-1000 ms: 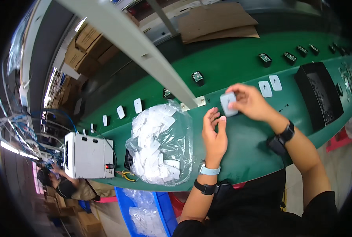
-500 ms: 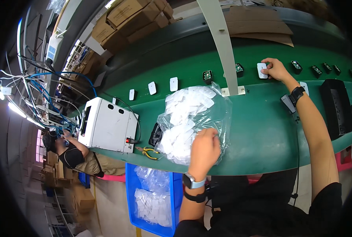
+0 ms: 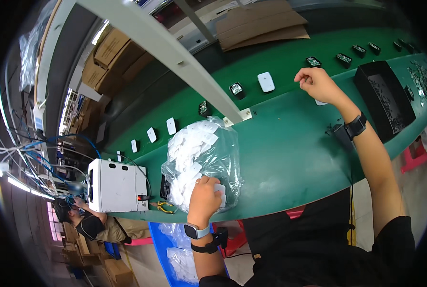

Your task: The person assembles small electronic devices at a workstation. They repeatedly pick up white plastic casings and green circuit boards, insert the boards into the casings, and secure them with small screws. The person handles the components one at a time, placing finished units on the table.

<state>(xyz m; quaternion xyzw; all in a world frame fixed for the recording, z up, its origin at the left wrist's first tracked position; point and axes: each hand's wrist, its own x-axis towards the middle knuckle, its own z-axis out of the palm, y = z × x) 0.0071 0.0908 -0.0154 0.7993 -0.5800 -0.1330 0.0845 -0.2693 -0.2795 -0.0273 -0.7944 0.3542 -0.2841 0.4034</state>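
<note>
My left hand [image 3: 205, 200] is closed on a white plastic cover [image 3: 220, 192], whose edge shows past the fingers. Under and beside it lies a clear plastic bag [image 3: 230, 153] full of loose white covers [image 3: 187, 148]. My right hand [image 3: 316, 85] hovers over the green bench with loosely bent fingers, and nothing shows in them. Just left of it stands a small case with a white cover on it [image 3: 266, 82]. Beyond it is an open black case [image 3: 313, 62] with a circuit board inside. Another white piece [image 3: 320, 102] is partly hidden below my right wrist.
Open black cases [image 3: 236, 90] and white-covered cases [image 3: 171, 126] line the green strip. A slanted metal post [image 3: 175, 62] crosses the view. At right is a black tray [image 3: 386, 103] of small dark parts; at left, a white machine [image 3: 117, 184], yellow-handled pliers [image 3: 164, 207] and a blue bin [image 3: 163, 248].
The view has swung right. My right hand has let go of the white-covered case and moved right of it. My left hand, at the bag, now has a white cover in its fingers.
</note>
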